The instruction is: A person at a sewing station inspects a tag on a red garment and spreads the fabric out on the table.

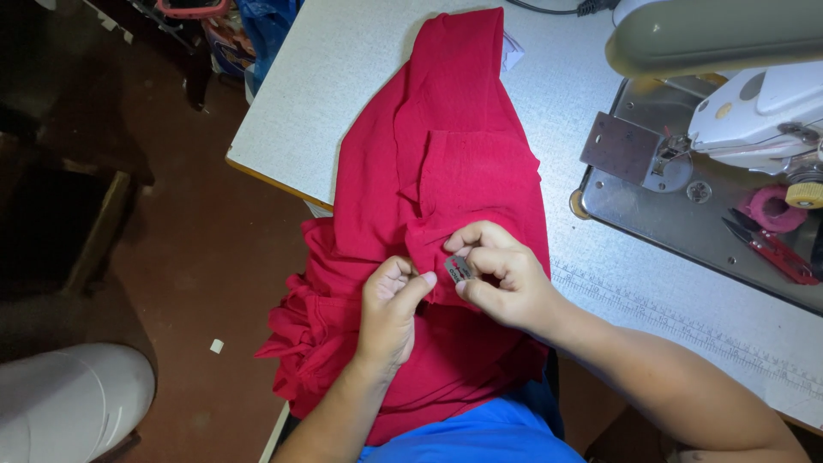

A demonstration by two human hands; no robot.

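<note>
A red garment (446,171) lies across the grey table (343,77) and hangs off its near edge into my lap. My left hand (390,309) pinches a fold of the red cloth between thumb and fingers. Right beside it, my right hand (501,274) holds a small flat metal blade (459,268) against the same fold. The two hands almost touch at the seam. The cloth under my palms is hidden.
A sewing machine (737,111) on a metal plate (651,206) stands at the right, with red-handled snips (771,249) and a pink spool (770,208) on it. A printed ruler strip (686,321) runs along the table's near edge. Brown floor (197,257) lies to the left.
</note>
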